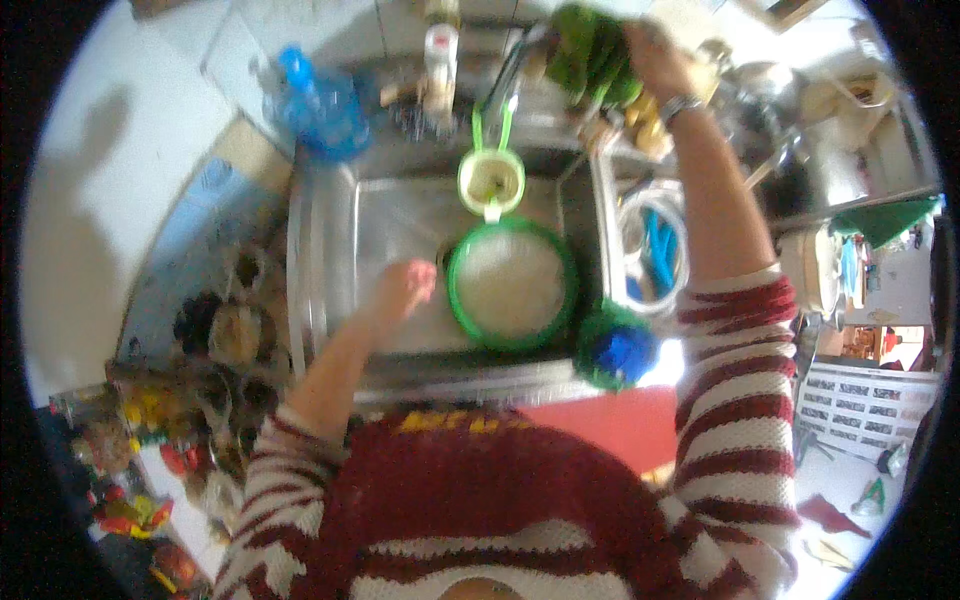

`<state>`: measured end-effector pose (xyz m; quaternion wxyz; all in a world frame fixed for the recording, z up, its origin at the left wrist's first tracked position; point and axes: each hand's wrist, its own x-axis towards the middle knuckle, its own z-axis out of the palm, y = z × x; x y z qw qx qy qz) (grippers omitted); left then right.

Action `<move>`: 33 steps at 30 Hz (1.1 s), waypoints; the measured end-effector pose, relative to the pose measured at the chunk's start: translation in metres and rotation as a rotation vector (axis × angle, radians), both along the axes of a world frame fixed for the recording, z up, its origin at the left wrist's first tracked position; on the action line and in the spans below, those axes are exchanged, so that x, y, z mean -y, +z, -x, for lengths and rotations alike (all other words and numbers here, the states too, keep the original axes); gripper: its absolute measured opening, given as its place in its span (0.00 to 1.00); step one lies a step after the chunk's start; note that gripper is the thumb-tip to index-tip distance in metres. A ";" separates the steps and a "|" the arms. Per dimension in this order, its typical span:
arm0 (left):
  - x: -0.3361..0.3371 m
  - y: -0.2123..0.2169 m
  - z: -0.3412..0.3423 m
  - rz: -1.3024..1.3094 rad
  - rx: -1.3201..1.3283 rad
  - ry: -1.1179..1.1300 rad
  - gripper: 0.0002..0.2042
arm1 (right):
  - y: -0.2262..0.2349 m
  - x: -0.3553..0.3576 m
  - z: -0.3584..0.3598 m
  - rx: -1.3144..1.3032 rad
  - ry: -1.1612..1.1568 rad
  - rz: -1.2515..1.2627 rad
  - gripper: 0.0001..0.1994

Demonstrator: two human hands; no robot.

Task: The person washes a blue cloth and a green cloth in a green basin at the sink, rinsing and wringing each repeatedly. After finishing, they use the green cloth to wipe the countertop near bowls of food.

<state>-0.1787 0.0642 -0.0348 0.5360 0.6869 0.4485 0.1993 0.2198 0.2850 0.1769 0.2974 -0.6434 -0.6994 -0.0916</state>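
Observation:
My left hand hangs inside the steel sink, fingers loosely curled, holding nothing, just left of a large green-rimmed sieve. A small green-and-white strainer lies beyond the sieve, near the tap. My right hand is raised far ahead at the back of the counter, gripping a bunch of green leafy vegetables. A watch sits on that wrist.
A blue plastic bottle stands at the sink's back left. A green and blue scrubber rests on the sink's front right edge. A white bowl with blue items sits right of the sink. Clutter fills the left counter.

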 end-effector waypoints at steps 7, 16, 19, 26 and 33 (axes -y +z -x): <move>0.008 -0.082 -0.063 0.502 -0.360 0.483 0.18 | -0.028 0.157 0.025 -0.358 0.089 -0.118 0.17; 0.023 -0.126 -0.091 0.409 -0.385 0.376 0.16 | -0.182 0.343 0.064 -0.926 -0.309 0.753 0.13; 0.022 -0.094 -0.082 0.392 -0.330 0.460 0.10 | -0.194 0.364 0.063 -0.979 -0.303 0.798 0.12; 0.015 -0.013 -0.049 0.407 -0.065 0.652 0.05 | -0.176 0.354 0.062 -1.001 -0.188 0.719 0.09; 0.004 0.042 -0.010 -0.158 -0.314 0.579 0.11 | -0.163 0.351 0.052 -0.962 -0.154 0.643 0.10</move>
